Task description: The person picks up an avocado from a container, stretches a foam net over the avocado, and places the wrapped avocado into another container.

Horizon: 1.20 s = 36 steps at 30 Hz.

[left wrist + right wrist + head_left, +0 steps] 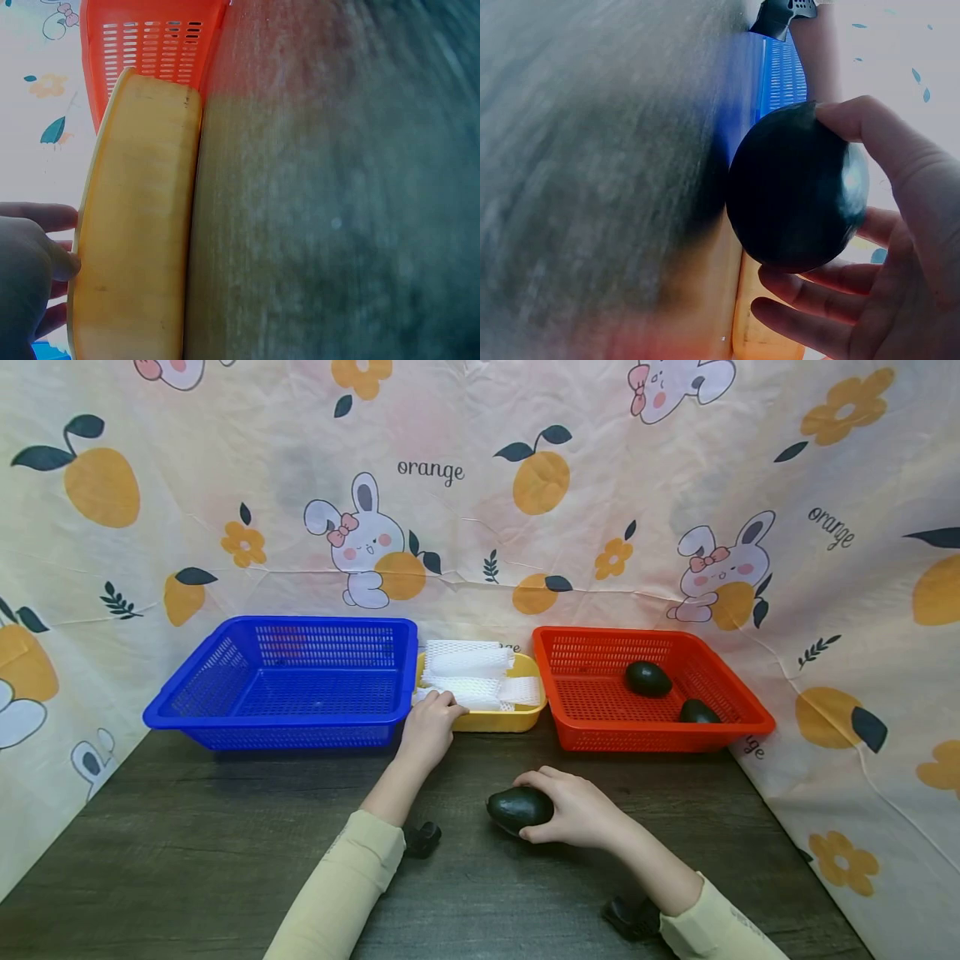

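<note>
My right hand (576, 807) holds a dark green avocado (519, 808), thumb on the near side and fingers on the far side. In the right wrist view the avocado (795, 191) is low over the table, with the thumb and fingertips against its skin. My left hand (432, 727) reaches over the front left of a yellow basket (498, 721), close to the white foam net sleeves (468, 687) stacked inside. From the left wrist, the fingers of the left hand (34, 270) are spread at the basket's rim, their tips partly hidden behind it.
A blue basket (277, 731) stands left of the yellow one. On the right is a red basket (630, 739) with two avocados (648, 678) in it. A printed cloth (465, 543) hangs behind them. The dark wood table (225, 843) extends in front.
</note>
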Available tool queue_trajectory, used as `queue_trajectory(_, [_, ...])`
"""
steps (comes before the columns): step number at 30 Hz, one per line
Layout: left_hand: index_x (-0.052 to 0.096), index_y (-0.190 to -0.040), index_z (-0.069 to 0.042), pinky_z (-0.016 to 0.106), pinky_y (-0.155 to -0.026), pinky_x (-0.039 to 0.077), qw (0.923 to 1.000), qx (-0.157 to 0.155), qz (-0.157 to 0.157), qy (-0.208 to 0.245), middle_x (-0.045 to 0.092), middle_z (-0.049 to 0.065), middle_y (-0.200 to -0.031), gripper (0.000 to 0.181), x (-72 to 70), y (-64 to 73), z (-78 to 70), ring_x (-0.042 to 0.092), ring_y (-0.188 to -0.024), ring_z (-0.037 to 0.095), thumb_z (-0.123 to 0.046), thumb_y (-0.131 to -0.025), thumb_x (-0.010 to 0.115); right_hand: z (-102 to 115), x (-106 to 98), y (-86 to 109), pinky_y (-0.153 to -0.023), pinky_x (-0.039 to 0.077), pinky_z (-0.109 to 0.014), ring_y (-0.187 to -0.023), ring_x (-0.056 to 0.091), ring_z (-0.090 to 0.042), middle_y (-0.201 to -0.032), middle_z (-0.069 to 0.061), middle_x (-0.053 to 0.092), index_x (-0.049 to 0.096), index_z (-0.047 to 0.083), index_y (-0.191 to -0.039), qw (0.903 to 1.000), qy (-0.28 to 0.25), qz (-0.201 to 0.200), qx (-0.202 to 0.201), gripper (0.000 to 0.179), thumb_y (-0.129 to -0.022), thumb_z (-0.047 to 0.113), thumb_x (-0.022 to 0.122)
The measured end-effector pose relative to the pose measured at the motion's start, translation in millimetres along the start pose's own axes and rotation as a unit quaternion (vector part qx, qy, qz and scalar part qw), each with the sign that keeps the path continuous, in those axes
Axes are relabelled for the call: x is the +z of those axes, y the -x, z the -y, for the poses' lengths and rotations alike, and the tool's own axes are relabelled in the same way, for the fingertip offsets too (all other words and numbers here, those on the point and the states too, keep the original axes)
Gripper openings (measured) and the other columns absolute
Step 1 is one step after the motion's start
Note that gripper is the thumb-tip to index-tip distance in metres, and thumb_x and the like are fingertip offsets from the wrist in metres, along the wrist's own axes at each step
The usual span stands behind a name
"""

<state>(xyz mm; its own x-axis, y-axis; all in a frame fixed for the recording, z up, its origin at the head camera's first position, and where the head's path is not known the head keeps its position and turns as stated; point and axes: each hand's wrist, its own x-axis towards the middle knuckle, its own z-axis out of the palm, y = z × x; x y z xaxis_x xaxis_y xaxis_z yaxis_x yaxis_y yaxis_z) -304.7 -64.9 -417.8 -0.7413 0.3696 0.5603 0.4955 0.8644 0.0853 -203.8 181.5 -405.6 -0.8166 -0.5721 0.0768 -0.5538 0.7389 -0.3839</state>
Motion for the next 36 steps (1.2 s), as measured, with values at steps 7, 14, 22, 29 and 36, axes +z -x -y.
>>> queue_trajectory(7, [0.077, -0.096, -0.014, 0.033, -0.068, 0.048, 1.0000, -0.003, 0.000, 0.005, 0.060, 0.003, -0.084, 0.031, -0.6, 0.3, 0.5, 0.054, -0.080, 0.021, 0.009, -0.077, 0.071, 0.6, -0.7, -0.7, -0.072, 0.046, -0.034, -0.086, 0.055, -0.012, -0.105, 0.009, 0.054, 0.059, 0.023, -0.125, 0.9997, -0.018, 0.017, -0.001, 0.059, -0.073, 0.043, 0.078])
queue_trajectory(14, [0.077, -0.096, -0.014, 0.032, -0.068, 0.048, 1.0000, -0.001, 0.002, 0.005, 0.060, 0.003, -0.084, 0.030, -2.9, 0.0, 0.0, 0.054, -0.079, 0.021, 0.008, -0.077, 0.072, 0.2, 0.3, -0.8, -0.074, 0.046, -0.034, -0.088, 0.055, -0.012, -0.107, 0.009, 0.053, 0.058, 0.021, -0.127, 0.9991, -0.036, 0.021, -0.005, 0.060, -0.074, 0.042, 0.078])
queue_trajectory(22, [0.077, -0.097, -0.014, 0.034, -0.070, 0.049, 0.9999, -0.002, 0.006, 0.008, 0.060, 0.003, -0.085, 0.031, -4.1, 0.0, 0.6, 0.055, -0.081, 0.022, 0.009, -0.076, 0.071, 1.8, 1.1, -0.7, -0.075, 0.047, -0.034, -0.088, 0.055, -0.011, -0.108, 0.010, 0.050, 0.058, 0.021, -0.128, 0.9989, -0.043, 0.019, -0.004, 0.061, -0.075, 0.042, 0.078])
queue_trajectory(29, [0.077, -0.097, -0.014, 0.035, -0.070, 0.049, 0.9999, 0.001, 0.008, 0.012, 0.061, 0.003, -0.085, 0.030, -4.8, 0.2, 0.6, 0.055, -0.081, 0.022, 0.008, -0.078, 0.071, 2.0, 1.6, -0.8, -0.076, 0.047, -0.035, -0.090, 0.055, -0.012, -0.109, 0.009, 0.052, 0.058, 0.021, -0.129, 0.9991, -0.037, 0.018, -0.002, 0.061, -0.076, 0.043, 0.077])
queue_trajectory(36, [0.077, -0.097, -0.014, 0.035, -0.071, 0.048, 0.9999, 0.002, 0.009, 0.015, 0.061, 0.002, -0.085, 0.025, -5.1, 0.0, 0.3, 0.055, -0.081, 0.022, 0.004, -0.080, 0.072, 1.9, 1.2, -0.6, -0.076, 0.047, -0.035, -0.091, 0.055, -0.012, -0.110, 0.009, 0.052, 0.058, 0.021, -0.129, 0.9993, -0.035, 0.015, -0.005, 0.062, -0.075, 0.044, 0.077])
